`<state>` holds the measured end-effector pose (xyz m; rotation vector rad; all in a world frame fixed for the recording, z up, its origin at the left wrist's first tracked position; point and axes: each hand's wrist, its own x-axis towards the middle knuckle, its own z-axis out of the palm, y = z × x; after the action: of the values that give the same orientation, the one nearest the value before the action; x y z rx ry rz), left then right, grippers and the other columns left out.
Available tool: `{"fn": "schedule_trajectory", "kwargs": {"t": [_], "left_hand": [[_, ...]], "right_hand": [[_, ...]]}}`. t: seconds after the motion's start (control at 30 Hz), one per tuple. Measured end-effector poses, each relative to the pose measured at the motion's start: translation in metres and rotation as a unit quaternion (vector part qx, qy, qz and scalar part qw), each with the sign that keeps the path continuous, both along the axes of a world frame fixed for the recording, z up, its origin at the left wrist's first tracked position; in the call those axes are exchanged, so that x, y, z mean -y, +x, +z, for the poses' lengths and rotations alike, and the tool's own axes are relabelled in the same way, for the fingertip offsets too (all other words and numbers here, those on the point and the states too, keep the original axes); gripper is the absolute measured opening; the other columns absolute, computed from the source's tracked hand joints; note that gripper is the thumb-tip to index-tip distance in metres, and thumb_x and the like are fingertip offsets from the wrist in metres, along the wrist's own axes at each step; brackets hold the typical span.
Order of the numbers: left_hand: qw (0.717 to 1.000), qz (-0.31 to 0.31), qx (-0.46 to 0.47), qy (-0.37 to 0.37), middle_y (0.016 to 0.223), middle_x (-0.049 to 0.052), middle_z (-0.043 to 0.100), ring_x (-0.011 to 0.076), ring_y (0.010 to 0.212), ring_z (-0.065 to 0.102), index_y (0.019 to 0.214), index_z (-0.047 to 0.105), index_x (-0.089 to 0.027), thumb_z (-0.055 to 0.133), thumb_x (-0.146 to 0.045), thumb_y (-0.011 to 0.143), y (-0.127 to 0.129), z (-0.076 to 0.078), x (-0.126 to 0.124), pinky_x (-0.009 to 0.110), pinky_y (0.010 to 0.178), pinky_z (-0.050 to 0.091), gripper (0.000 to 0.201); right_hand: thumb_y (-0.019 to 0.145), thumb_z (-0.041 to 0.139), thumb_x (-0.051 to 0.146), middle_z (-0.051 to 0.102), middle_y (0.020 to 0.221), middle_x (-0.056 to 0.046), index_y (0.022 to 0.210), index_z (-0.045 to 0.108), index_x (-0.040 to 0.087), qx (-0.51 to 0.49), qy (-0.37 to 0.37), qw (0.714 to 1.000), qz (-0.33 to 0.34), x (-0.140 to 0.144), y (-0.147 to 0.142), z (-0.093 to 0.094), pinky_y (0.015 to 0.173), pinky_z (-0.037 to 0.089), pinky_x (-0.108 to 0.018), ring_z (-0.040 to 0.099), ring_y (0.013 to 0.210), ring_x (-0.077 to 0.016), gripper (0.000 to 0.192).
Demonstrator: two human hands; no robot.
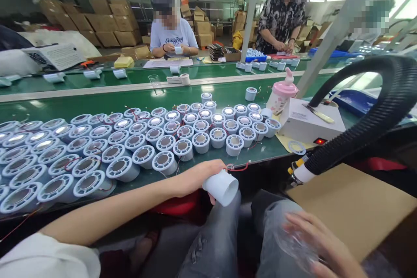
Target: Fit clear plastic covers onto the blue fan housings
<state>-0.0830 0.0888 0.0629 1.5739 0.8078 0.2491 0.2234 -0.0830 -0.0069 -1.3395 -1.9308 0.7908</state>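
My left hand (203, 178) is closed around a light blue cylindrical plastic housing (223, 188), tilted so that its open end faces right and down. Thin red wires (240, 167) stick out behind that housing. Low on the right, my right hand (322, 241) holds a see-through plastic piece (295, 241); motion blur hides its exact kind. Beyond my left arm, rows of similar blue housings (164, 161) stand on the green work surface (130, 100), ribbed ring ends up, several with red wires trailing.
To the right stands a white box (309, 121) with a lit red switch, beside a thick black hose (368, 134). Below it is a cardboard box (355, 204). A pink-lidded cup (282, 93) stands behind. Across the line, people (172, 37) handle parts.
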Motion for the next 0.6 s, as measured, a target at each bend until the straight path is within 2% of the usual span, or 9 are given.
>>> {"fn": "schedule_trajectory", "kwargs": {"t": [0.07, 0.1, 0.17, 0.23, 0.3, 0.37, 0.4, 0.5, 0.6], "left_hand": [[0.988, 0.004, 0.032, -0.150, 0.077, 0.002, 0.056, 0.0129, 0.058, 0.055, 0.095, 0.051, -0.017, 0.036, -0.051, 0.091, 0.019, -0.017, 0.015, 0.019, 0.042, 0.039, 0.038], [0.983, -0.006, 0.029, -0.181, 0.076, 0.002, 0.056, 0.0119, 0.056, 0.053, 0.095, 0.053, -0.016, 0.040, -0.049, 0.089, 0.026, -0.024, 0.020, 0.017, 0.038, 0.036, 0.036], [0.983, -0.043, 0.001, -0.179, 0.078, 0.002, 0.057, 0.0098, 0.052, 0.048, 0.099, 0.059, -0.016, 0.045, -0.043, 0.087, 0.037, -0.033, 0.025, 0.016, 0.035, 0.031, 0.033], [0.992, -0.085, -0.017, -0.097, 0.083, 0.003, 0.060, 0.0102, 0.059, 0.050, 0.100, 0.064, -0.016, 0.049, -0.038, 0.087, 0.042, -0.035, 0.025, 0.018, 0.042, 0.039, 0.030], [0.993, -0.113, -0.023, 0.041, 0.093, 0.005, 0.063, 0.0136, 0.076, 0.056, 0.099, 0.068, -0.017, 0.053, -0.034, 0.087, 0.043, -0.033, 0.025, 0.023, 0.065, 0.049, 0.025], [0.978, -0.123, -0.038, 0.162, 0.101, 0.006, 0.062, 0.0181, 0.092, 0.058, 0.100, 0.070, -0.018, 0.055, -0.032, 0.088, 0.043, -0.031, 0.026, 0.029, 0.085, 0.047, 0.023], [0.971, -0.124, -0.048, 0.197, 0.103, 0.007, 0.061, 0.0194, 0.095, 0.058, 0.101, 0.070, -0.019, 0.055, -0.032, 0.088, 0.042, -0.030, 0.028, 0.031, 0.088, 0.046, 0.024], [0.963, -0.127, -0.066, 0.227, 0.104, 0.007, 0.059, 0.0196, 0.094, 0.058, 0.107, 0.069, -0.021, 0.053, -0.033, 0.090, 0.042, -0.032, 0.033, 0.030, 0.085, 0.046, 0.026], [0.963, -0.129, -0.070, 0.225, 0.102, 0.006, 0.058, 0.0192, 0.094, 0.057, 0.108, 0.068, -0.021, 0.051, -0.033, 0.092, 0.043, -0.035, 0.034, 0.030, 0.084, 0.046, 0.027]], "right_hand": [[0.092, 0.053, 0.035, 0.058, 0.123, -0.012, 0.143, 0.042, 0.033, 0.068, 0.109, 0.992, 0.000, -0.009, -0.031, 0.006, 0.080, 0.059, -0.039, 0.063, 0.109, -0.0311, 0.052], [0.091, 0.054, 0.032, 0.057, 0.122, -0.013, 0.143, 0.043, 0.031, 0.108, 0.146, 0.983, -0.019, -0.016, -0.045, 0.009, 0.078, 0.060, -0.039, 0.063, 0.107, -0.0313, 0.053], [0.090, 0.056, 0.027, 0.054, 0.124, -0.015, 0.140, 0.048, 0.029, 0.187, 0.179, 0.964, -0.067, -0.027, -0.067, 0.014, 0.078, 0.058, -0.045, 0.059, 0.107, -0.0337, 0.050], [0.089, 0.056, 0.025, 0.050, 0.129, -0.017, 0.133, 0.054, 0.026, 0.240, 0.168, 0.951, -0.099, -0.036, -0.076, 0.018, 0.078, 0.057, -0.050, 0.057, 0.106, -0.0356, 0.044], [0.087, 0.058, 0.021, 0.050, 0.131, -0.017, 0.123, 0.062, 0.024, 0.263, 0.132, 0.951, -0.099, -0.040, -0.075, 0.020, 0.076, 0.057, -0.050, 0.057, 0.104, -0.0355, 0.036], [0.083, 0.062, 0.017, 0.054, 0.128, -0.014, 0.111, 0.067, 0.023, 0.246, 0.085, 0.962, -0.079, -0.042, -0.071, 0.021, 0.074, 0.059, -0.046, 0.058, 0.103, -0.0331, 0.029], [0.081, 0.063, 0.016, 0.055, 0.126, -0.013, 0.106, 0.068, 0.023, 0.228, 0.064, 0.969, -0.070, -0.043, -0.069, 0.022, 0.075, 0.059, -0.044, 0.058, 0.104, -0.0317, 0.027], [0.080, 0.067, 0.016, 0.051, 0.132, -0.013, 0.110, 0.067, 0.024, 0.222, 0.054, 0.970, -0.088, -0.047, -0.068, 0.023, 0.076, 0.059, -0.044, 0.059, 0.103, -0.0308, 0.031], [0.080, 0.066, 0.011, 0.042, 0.142, -0.018, 0.125, 0.062, 0.025, 0.314, 0.096, 0.939, -0.107, -0.052, -0.071, 0.022, 0.071, 0.057, -0.049, 0.057, 0.102, -0.0356, 0.047]]}}
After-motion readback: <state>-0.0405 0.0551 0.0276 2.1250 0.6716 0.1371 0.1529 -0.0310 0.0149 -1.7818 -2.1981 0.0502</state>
